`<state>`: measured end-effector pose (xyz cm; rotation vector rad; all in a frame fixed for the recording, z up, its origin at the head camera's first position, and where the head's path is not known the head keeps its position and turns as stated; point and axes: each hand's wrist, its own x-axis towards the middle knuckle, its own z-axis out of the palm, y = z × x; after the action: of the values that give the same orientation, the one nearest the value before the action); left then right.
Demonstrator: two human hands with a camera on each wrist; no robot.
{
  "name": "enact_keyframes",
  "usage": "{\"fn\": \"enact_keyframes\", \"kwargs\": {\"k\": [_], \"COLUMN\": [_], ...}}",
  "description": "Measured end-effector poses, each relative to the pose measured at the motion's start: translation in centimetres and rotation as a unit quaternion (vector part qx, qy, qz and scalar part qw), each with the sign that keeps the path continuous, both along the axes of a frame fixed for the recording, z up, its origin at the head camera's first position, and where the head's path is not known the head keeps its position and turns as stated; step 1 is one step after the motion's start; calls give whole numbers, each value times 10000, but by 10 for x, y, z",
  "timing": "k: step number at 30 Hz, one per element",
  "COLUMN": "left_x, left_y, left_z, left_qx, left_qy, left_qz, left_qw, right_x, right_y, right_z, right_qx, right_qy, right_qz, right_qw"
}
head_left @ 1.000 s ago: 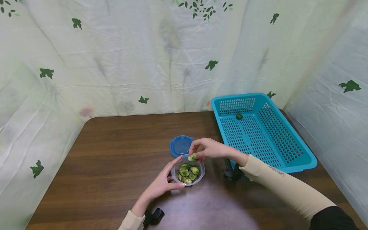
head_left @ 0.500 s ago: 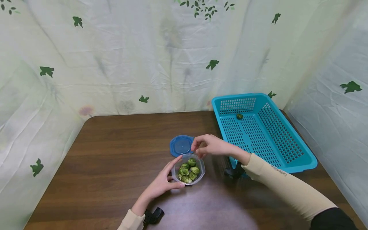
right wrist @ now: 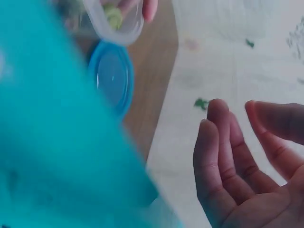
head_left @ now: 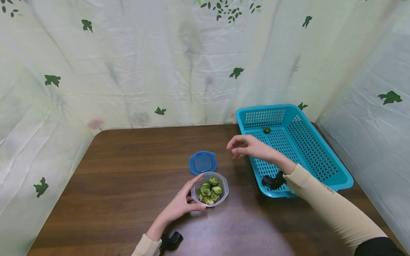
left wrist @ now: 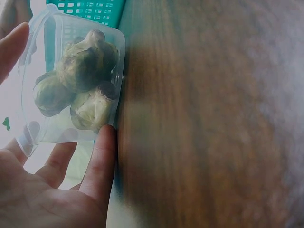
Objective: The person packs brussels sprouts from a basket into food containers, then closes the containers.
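My left hand (head_left: 180,205) holds a small clear plastic container (head_left: 226,190) upright on the table, thumb at the near side and fingers round the left side. Inside lie several Brussels sprouts (head_left: 205,190); the left wrist view shows the sprouts (left wrist: 81,71) piled through the clear wall. My right hand (head_left: 251,146) hovers over the left edge of a turquoise basket (head_left: 293,177), fingers loosely bent with nothing between them; the right wrist view confirms a gap between thumb and fingers. A single sprout (head_left: 267,130) sits at the basket's far end.
A round blue lid (head_left: 203,162) lies on the brown wooden table (head_left: 128,177), just behind the container. The basket's raised walls stand at the table's right side. A pale curtain (head_left: 144,64) with leaf prints hangs behind the table.
A sprout held by my right hand dropped into the container. That hand then moved away empty, up and right to the basket's edge. My left hand has stayed on the container.
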<state>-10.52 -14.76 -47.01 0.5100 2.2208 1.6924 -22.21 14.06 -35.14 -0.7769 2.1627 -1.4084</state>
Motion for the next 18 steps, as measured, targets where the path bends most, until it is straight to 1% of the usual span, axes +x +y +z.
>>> {"fn": "enact_keyframes", "kwargs": {"k": [9, 14, 18], "left_x": [0, 0, 1], "left_y": [-1, -1, -1], "left_z": [0, 0, 1], "left_qx": [-23, -17, -21], "left_qy": [37, 91, 30], "left_qz": [15, 12, 27], "left_qw": [10000, 10000, 10000], "right_x": [-16, -25, -34], "right_y": [26, 39, 48], "right_z": [-1, -5, -8], "right_qx": [-242, -341, -417], "right_qy": [-16, -35, -105], "right_qz": [-463, -674, -909], "right_qw": [9986, 9971, 9949]}}
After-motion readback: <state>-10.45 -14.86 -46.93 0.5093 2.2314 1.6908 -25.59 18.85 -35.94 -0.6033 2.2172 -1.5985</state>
